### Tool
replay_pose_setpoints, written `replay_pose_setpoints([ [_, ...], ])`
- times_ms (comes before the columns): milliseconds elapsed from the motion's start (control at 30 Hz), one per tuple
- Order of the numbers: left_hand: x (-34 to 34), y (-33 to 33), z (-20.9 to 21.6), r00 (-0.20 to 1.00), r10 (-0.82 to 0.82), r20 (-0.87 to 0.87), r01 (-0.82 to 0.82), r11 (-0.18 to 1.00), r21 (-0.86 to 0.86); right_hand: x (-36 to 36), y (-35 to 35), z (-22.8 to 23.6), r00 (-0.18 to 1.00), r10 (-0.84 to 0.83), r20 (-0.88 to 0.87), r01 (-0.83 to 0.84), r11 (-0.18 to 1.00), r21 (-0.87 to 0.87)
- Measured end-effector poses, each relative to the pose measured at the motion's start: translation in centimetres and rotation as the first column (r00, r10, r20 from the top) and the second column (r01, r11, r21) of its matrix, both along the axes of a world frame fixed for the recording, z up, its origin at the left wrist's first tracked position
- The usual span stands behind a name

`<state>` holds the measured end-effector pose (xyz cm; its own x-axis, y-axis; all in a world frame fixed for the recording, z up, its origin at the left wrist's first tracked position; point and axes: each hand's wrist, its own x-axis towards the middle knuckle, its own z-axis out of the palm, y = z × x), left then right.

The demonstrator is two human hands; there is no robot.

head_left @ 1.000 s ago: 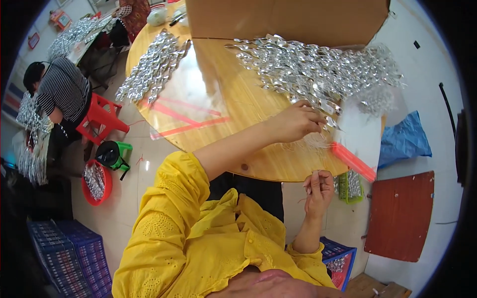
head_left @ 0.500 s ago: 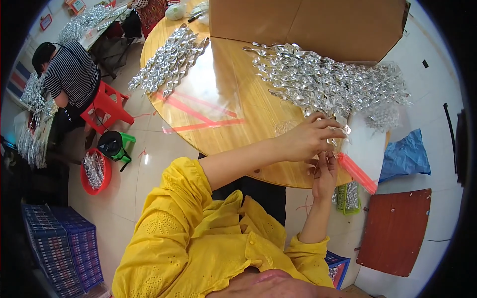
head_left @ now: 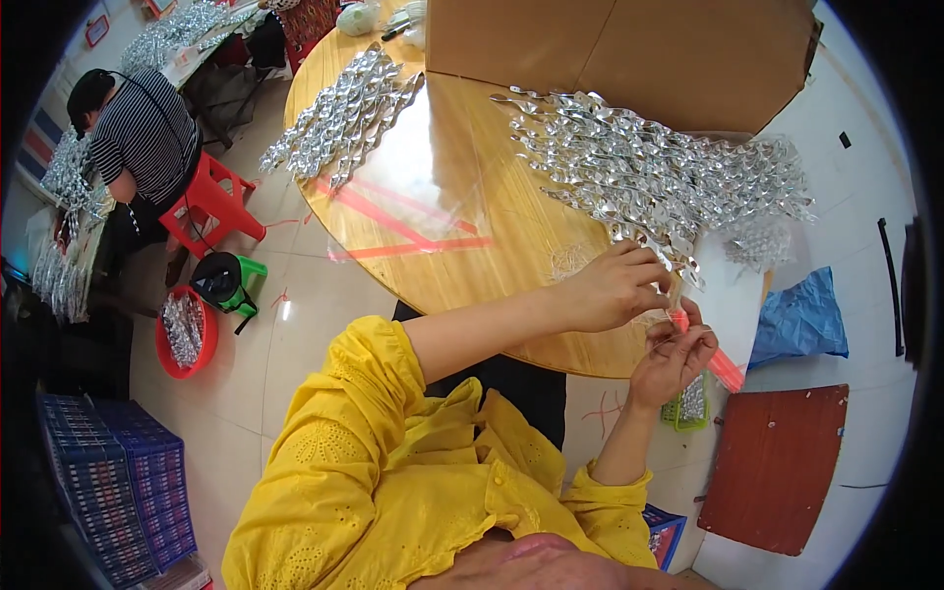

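My left hand (head_left: 615, 287) reaches across the near edge of the round wooden table (head_left: 511, 246), its fingers closed on a silver spiral piece (head_left: 673, 264) at the edge of a big pile of the same twisted foil pieces (head_left: 649, 177). My right hand (head_left: 674, 356) is just below it, off the table's edge. Its fingertips are pinched together against the lower end of that piece, beside a clear bag with a red strip (head_left: 726, 324). What sits between the fingertips is too small to make out.
A second silver pile (head_left: 344, 118) and flat clear bags with red strips (head_left: 413, 211) lie on the table's left. A cardboard box (head_left: 629, 54) stands at the back. On the floor are a blue bag (head_left: 801, 320), a green basket (head_left: 688, 403), a red-brown board (head_left: 777, 467), a red basin (head_left: 185, 329) and blue crates (head_left: 118, 482). A person in stripes (head_left: 138, 147) sits far left.
My right hand rose from below the table's edge to meet my left hand. The left hand drew back slightly from the pile toward the edge.
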<state>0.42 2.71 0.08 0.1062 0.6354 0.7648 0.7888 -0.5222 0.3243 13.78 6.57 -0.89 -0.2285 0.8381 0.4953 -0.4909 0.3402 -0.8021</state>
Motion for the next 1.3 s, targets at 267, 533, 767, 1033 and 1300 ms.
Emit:
replay_pose_setpoints([
  [267, -0.4, 1.4, -1.9, 0.977, 0.156, 0.143, -0.146, 0.986, -0.075, 0.1, 1.4, 2.0, 0.994, 0.017, 0.110, -0.027, 0.995, 0.099],
  [533, -4.5, 3.3, -4.9, 0.930, 0.217, 0.297, -0.201, 0.976, -0.083, 2.3, 4.8, 4.8, 0.995, -0.100, -0.013, 0.100, 0.994, 0.043],
  [767, -5.0, 3.4, -5.5, 0.945, 0.186, 0.270, -0.168, 0.982, -0.090, 8.2, 8.4, 6.9, 0.983, -0.057, -0.177, 0.051, 0.998, -0.041],
  [1033, -4.7, 2.5, -5.5, 0.952, 0.152, 0.266, -0.109, 0.979, -0.172, 13.2, 7.2, 8.7, 0.968, -0.130, -0.215, 0.126, 0.991, -0.034],
  [1300, -4.7, 2.3, -5.5, 0.936, 0.175, 0.305, -0.159, 0.984, -0.076, 14.8, 7.2, 7.9, 0.887, 0.146, -0.438, -0.202, 0.976, -0.084],
])
